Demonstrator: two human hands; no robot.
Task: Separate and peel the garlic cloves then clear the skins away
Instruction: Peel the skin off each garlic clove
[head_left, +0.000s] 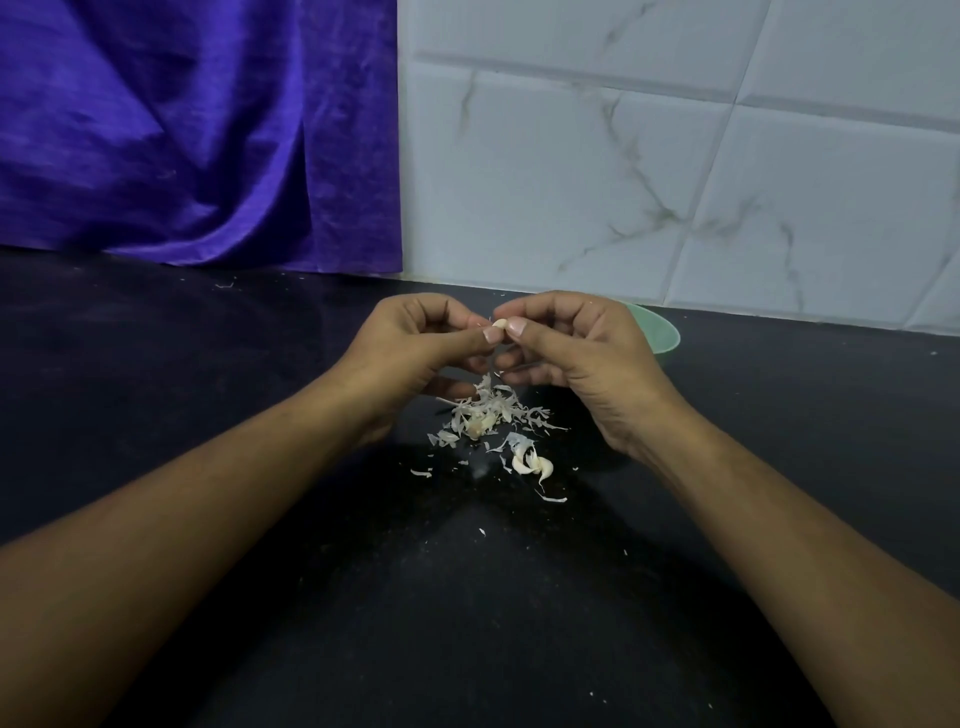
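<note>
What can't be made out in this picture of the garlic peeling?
Head view:
- The green bowl: its inside is hidden behind the right hand, so its contents cannot be told.
- The clove pinched by the left hand and right hand: both cover most of it; remaining skin unclear.
- The pile of skins on the counter: too small and jumbled to tell whether cloves lie in it.

Black speckled countertop (208, 415), white marbled wall tiles (675, 156) behind, purple curtain (182, 130) at left.
</note>
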